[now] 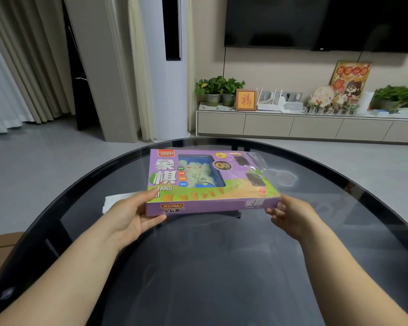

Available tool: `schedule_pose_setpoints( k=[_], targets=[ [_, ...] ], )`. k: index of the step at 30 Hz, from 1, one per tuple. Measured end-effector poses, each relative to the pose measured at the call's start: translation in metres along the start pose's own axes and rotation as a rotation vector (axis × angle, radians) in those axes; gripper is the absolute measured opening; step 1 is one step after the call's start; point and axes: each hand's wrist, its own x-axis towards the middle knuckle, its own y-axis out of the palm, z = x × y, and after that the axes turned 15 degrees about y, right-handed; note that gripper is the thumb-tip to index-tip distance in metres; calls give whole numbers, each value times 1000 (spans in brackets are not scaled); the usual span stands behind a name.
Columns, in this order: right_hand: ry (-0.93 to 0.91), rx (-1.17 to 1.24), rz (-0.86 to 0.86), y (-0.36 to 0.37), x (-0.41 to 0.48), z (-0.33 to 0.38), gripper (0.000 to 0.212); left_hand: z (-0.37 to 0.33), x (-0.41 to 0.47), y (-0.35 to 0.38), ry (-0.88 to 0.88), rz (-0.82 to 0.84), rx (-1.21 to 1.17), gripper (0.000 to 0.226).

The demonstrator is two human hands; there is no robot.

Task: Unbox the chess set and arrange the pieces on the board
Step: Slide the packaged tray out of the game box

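A flat purple chess set box [205,184] with a clear window showing pale pieces is held just above the dark glass table [222,267]. My left hand [132,215] grips its near left corner, thumb on top and fingers underneath. My right hand [290,215] holds the near right corner, fingers curled at the edge. Loose clear plastic wrap [257,165] lifts off the box's far right side. The box is closed.
A white folded tissue [114,202] lies on the table left of the box. Beyond the round table edge are grey floor, a low cabinet [292,125] with plants and frames, a wall television and curtains at left.
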Motion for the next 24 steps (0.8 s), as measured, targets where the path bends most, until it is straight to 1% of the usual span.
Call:
schedule_pose_setpoints(
  k=[3, 5, 7, 12, 14, 16, 18, 20, 22, 24],
  targets=[
    [-59, -26, -60, 1, 2, -1, 18, -4, -4, -10, 16, -13, -10, 7],
    [-116, 41, -103, 1, 2, 0, 12, -8, -6, -17, 38, -17, -14, 7],
    [-146, 121, -146, -2, 3, 2, 13, -12, -7, -25, 58, -33, -18, 7],
    [-149, 262, -227, 1, 4, 2, 15, -20, -10, -48, 85, -71, -26, 10],
    [-137, 326, -237, 4, 4, 1, 27, -19, -11, -56, 82, -89, -14, 10],
    [-128, 344, -230, 5, 4, 1, 32, -17, -12, -63, 73, -102, -7, 11],
    [-135, 258, -188, 7, 3, -1, 35, -15, -13, -66, 65, -111, -5, 11],
    [-146, 193, -194, 7, 5, -1, 34, -14, -14, -71, 60, -127, -14, 11],
    [-160, 216, -213, 5, 8, 2, 33, -14, -16, -77, 57, -134, -27, 11],
    [-154, 297, -201, 3, 9, 6, 34, -15, -20, -84, 62, -143, -41, 11]
  ],
)
